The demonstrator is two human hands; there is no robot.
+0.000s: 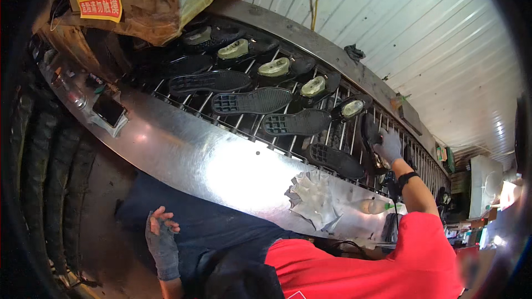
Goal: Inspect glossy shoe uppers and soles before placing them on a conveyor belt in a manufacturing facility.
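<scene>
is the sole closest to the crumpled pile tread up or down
Tread up: the sole shows its grid pattern facing the camera.

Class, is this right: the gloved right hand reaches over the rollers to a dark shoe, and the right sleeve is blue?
No: the head view shows a red right sleeve. The gloved right hand reaches over the rollers to a dark shoe.

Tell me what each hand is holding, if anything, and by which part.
The left hand holds nothing visible. The right hand is at a black shoe; any grip cannot be made out.
</scene>
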